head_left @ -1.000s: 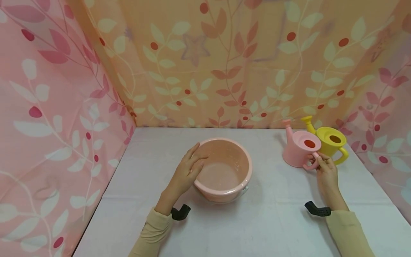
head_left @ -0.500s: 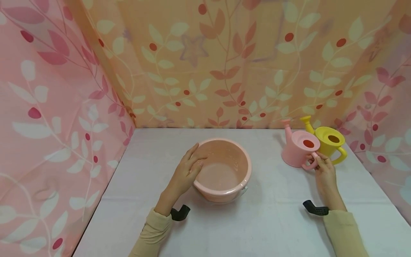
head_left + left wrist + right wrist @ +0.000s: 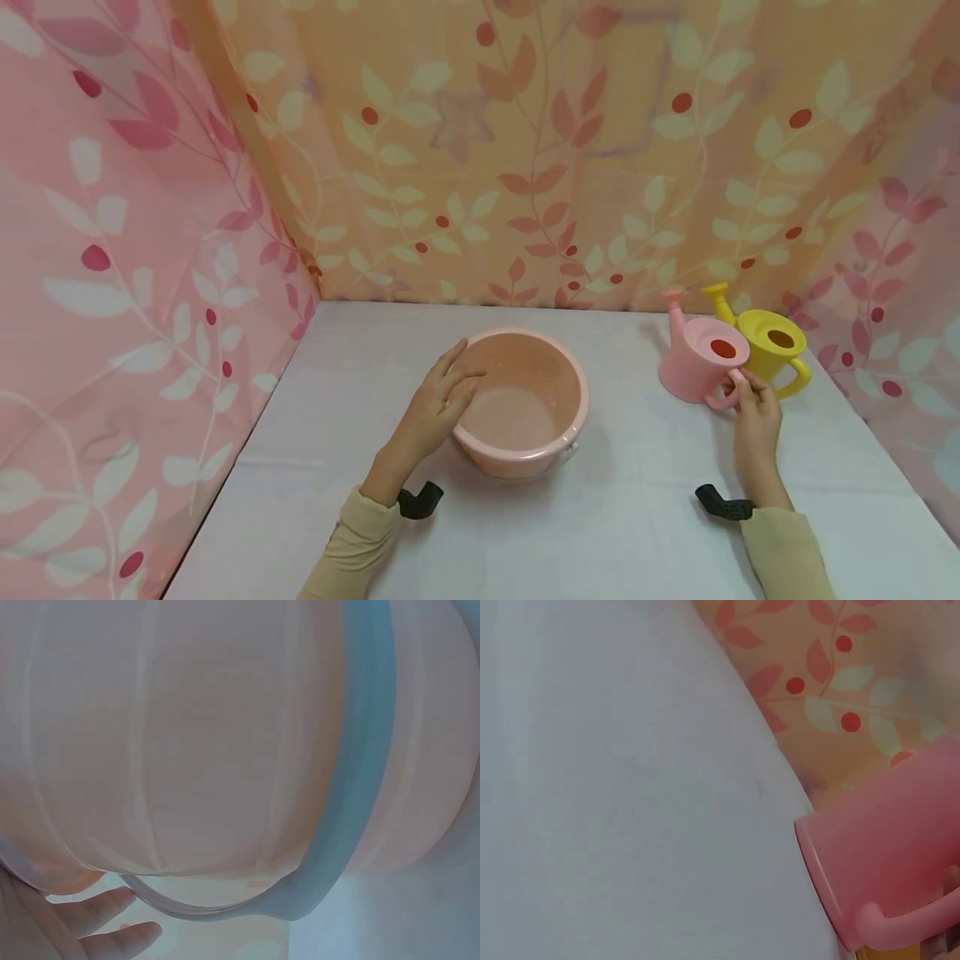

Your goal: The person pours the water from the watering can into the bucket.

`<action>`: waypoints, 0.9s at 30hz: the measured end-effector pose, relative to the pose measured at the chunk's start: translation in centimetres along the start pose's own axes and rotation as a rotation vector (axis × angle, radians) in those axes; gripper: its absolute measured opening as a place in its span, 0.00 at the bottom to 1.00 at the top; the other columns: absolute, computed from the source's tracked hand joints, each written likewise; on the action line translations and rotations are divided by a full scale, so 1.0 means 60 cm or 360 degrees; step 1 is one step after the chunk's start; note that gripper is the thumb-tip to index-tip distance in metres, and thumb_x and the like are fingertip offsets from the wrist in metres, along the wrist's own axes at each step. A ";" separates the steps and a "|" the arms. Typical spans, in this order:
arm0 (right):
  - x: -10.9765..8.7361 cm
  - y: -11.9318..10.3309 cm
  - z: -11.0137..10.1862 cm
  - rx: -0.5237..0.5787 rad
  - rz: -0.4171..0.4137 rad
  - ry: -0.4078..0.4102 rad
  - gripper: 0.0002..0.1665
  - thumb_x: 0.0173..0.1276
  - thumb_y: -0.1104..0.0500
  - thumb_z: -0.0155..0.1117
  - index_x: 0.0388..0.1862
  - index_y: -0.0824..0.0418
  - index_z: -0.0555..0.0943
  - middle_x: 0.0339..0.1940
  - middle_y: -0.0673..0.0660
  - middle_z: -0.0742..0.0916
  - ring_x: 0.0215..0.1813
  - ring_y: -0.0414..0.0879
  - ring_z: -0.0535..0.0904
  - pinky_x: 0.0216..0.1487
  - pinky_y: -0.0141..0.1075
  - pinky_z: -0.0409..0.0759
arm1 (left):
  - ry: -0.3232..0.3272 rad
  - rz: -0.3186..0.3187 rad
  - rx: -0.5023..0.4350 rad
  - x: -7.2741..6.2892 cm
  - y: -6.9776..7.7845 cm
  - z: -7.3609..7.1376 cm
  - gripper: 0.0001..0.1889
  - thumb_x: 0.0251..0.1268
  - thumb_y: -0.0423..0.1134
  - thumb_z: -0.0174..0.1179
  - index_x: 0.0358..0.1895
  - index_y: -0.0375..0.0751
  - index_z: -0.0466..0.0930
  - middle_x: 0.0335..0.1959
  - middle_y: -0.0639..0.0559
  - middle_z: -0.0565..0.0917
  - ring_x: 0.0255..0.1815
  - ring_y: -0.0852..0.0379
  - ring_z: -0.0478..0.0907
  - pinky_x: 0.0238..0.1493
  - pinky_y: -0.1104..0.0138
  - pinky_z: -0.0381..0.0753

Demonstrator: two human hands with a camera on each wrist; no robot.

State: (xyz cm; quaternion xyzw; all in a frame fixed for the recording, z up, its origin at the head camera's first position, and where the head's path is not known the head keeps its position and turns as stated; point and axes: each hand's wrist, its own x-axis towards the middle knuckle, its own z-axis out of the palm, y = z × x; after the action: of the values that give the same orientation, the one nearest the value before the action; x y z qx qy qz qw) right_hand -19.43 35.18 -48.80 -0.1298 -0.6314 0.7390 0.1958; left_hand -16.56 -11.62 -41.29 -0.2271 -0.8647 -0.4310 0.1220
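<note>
A pink plastic bucket (image 3: 517, 400) stands upright mid-table. In the left wrist view its pale outer wall (image 3: 210, 735) fills most of the picture, with a blue-grey handle (image 3: 367, 735) across it. My left hand (image 3: 431, 408) rests on the bucket's left rim, its fingers loosely extended; some fingertips show beside the wall at lower left in the left wrist view. At the right, my right hand (image 3: 757, 421) pinches the handle of a pink watering can (image 3: 693, 371). That can's lower body (image 3: 885, 847) shows in the right wrist view, where the hand is mostly hidden.
A yellow watering can (image 3: 757, 367) stands right behind the pink one, partly covered by it. White cloth (image 3: 600, 533) spans the table. Patterned orange fabric (image 3: 480, 167) hangs behind, with pink fabric (image 3: 172, 333) along the left side and more at right.
The head view has tilted, so everything sits slightly lower. My right wrist and forearm have swung a little left while the fingers stay on the pink watering can's handle. The left hand keeps its place.
</note>
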 end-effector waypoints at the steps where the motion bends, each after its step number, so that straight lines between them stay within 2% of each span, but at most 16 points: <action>1: -0.001 0.001 0.001 -0.0042 -0.0020 0.0047 0.25 0.68 0.49 0.54 0.60 0.58 0.68 0.49 0.49 0.78 0.54 0.39 0.73 0.55 0.20 0.69 | -0.0002 0.0003 0.0004 0.001 0.000 0.001 0.16 0.71 0.49 0.46 0.53 0.52 0.78 0.72 0.50 0.56 0.71 0.45 0.56 0.57 0.43 0.67; 5: -0.003 0.005 0.003 -0.0117 -0.0111 0.0125 0.24 0.68 0.50 0.55 0.60 0.59 0.70 0.47 0.50 0.80 0.53 0.40 0.74 0.53 0.20 0.71 | -0.0012 0.0000 0.0015 0.002 0.000 0.002 0.16 0.71 0.49 0.46 0.54 0.52 0.78 0.73 0.50 0.56 0.71 0.46 0.55 0.59 0.44 0.65; 11: 0.001 0.010 0.000 -0.0172 -0.0228 0.0130 0.21 0.69 0.54 0.55 0.58 0.60 0.71 0.45 0.48 0.82 0.51 0.38 0.75 0.50 0.18 0.70 | -0.0013 -0.0024 0.0022 0.003 0.001 0.002 0.16 0.71 0.49 0.47 0.54 0.53 0.78 0.73 0.55 0.56 0.71 0.50 0.55 0.60 0.45 0.65; 18: 0.007 0.008 -0.001 -0.0563 -0.0361 0.0170 0.21 0.70 0.51 0.53 0.59 0.57 0.72 0.47 0.43 0.80 0.51 0.36 0.72 0.49 0.17 0.67 | -0.0004 0.0009 0.0005 0.005 0.002 0.002 0.16 0.70 0.47 0.48 0.55 0.48 0.78 0.72 0.47 0.57 0.71 0.46 0.56 0.59 0.43 0.66; 22: 0.004 0.003 0.000 -0.0726 -0.0411 0.0189 0.22 0.69 0.49 0.54 0.59 0.55 0.73 0.50 0.44 0.78 0.51 0.34 0.69 0.50 0.19 0.66 | 0.0007 0.0025 0.0051 0.006 0.000 -0.001 0.16 0.70 0.46 0.49 0.55 0.48 0.78 0.72 0.51 0.57 0.70 0.47 0.57 0.58 0.45 0.67; 27: -0.004 -0.006 0.000 -0.0858 -0.0556 0.0223 0.19 0.71 0.52 0.52 0.56 0.58 0.76 0.46 0.38 0.76 0.50 0.31 0.68 0.51 0.21 0.65 | 0.0030 0.0047 0.0121 0.006 -0.004 -0.005 0.16 0.69 0.46 0.50 0.55 0.50 0.77 0.72 0.53 0.58 0.69 0.48 0.60 0.56 0.47 0.70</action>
State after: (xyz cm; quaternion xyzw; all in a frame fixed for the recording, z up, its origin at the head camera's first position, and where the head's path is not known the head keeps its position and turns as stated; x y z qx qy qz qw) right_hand -19.19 35.13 -48.48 -0.1171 -0.8020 0.4899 0.3211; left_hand -16.99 -11.86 -41.10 -0.2311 -0.8758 -0.3981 0.1451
